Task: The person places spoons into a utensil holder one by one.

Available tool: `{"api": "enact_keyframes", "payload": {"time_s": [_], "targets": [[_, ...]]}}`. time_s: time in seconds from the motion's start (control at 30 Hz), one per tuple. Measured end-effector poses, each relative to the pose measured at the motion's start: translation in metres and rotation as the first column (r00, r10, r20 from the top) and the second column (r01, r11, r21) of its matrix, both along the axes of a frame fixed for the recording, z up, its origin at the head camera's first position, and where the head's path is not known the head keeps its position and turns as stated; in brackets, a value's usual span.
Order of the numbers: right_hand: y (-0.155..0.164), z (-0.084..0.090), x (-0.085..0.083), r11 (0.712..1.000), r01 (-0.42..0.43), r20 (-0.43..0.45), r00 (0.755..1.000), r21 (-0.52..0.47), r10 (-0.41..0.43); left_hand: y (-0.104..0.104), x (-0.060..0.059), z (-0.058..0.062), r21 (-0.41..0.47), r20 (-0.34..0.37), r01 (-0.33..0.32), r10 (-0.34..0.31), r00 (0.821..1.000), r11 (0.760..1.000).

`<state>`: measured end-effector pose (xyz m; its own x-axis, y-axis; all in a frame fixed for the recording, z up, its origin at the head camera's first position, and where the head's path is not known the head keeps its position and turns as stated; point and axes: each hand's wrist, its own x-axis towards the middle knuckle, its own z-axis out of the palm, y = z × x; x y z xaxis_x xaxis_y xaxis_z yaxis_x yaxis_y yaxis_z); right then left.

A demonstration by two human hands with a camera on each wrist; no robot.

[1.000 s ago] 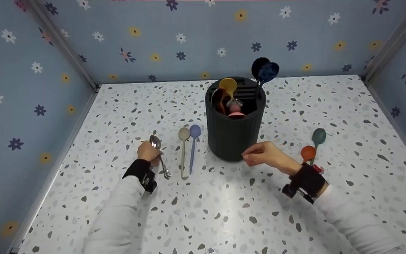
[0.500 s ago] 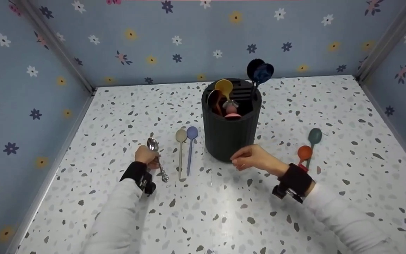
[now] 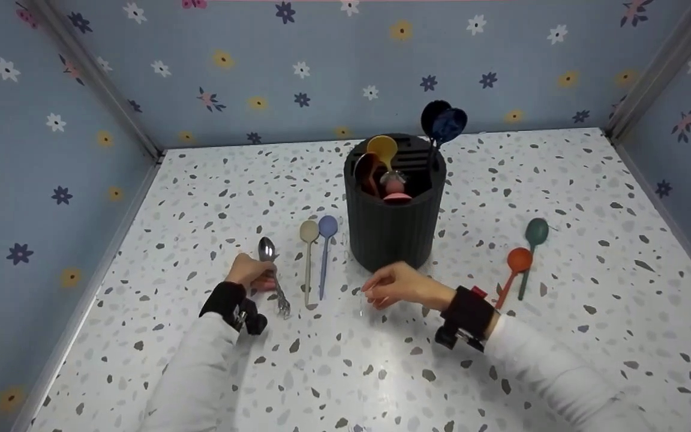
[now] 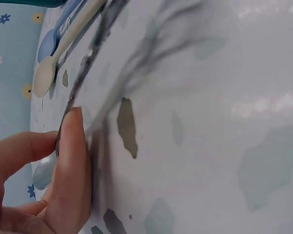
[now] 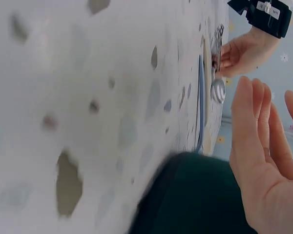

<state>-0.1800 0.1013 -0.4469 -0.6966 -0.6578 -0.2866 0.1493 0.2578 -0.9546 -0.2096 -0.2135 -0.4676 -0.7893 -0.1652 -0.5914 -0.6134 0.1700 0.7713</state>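
Metal spoon (image 3: 272, 271) lies on the speckled table (image 3: 501, 168), its bowl pointing away from the person and its ornate handle toward them, with the left hand (image 3: 250, 273) curled over the middle of the handle. The left wrist view shows the thumb (image 4: 71, 165) and a finger pinching the thin handle just above the tabletop. So the left hand holds the spoon, low on the table, directly under its own fingers.

Just to the right of that hand lie two more spoons side by side, a beige spoon (image 3: 308, 252) and a blue spoon (image 3: 325, 249), parallel to the metal one and close to it without touching.

The right hand (image 3: 394, 285) hovers farther to the right, beyond those two spoons, loosely open with the fingers relaxed and slightly bent, holding nothing. In the right wrist view its fingers (image 5: 256, 122) are spread and empty, and the left hand with the metal spoon shows across the table.

Just beyond the right hand stands a dark ribbed holder (image 3: 394, 222), upright, with several spoons standing in it, among them a yellow spoon (image 3: 383, 149) and a navy spoon (image 3: 445, 123). To the right of the right wrist lie an orange spoon (image 3: 514, 267) and a green spoon (image 3: 532, 246), close together.
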Motion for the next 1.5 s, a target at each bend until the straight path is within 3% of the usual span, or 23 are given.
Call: {"api": "enact_keyframes", "payload": {"time_s": [0.33, 0.7, 1.07, 1.5], "targets": [[-0.025, -0.006, 0.006, 0.999, -0.038, 0.057, 0.998, -0.026, 0.039, 0.003, 0.002, -0.006, 0.17, 0.045, -0.106, 0.1, 0.994, 0.98], [-0.034, -0.004, 0.005, 0.999, -0.017, 0.067, 0.998, -0.042, 0.019, 0.034, 0.007, 0.01, 0.272, 0.0, -0.17, 0.177, 0.984, 0.947], [-0.04, 0.0, 0.004, 1.0, 0.017, 0.059, 0.998, -0.023, -0.016, 0.066, 0.02, 0.022, 0.355, -0.095, -0.097, 0.139, 0.986, 0.93], [-0.045, 0.001, 0.004, 1.0, 0.007, 0.055, 0.998, -0.009, -0.006, 0.088, 0.036, 0.041, 0.361, -0.195, -0.027, 0.104, 0.975, 0.932]]}}
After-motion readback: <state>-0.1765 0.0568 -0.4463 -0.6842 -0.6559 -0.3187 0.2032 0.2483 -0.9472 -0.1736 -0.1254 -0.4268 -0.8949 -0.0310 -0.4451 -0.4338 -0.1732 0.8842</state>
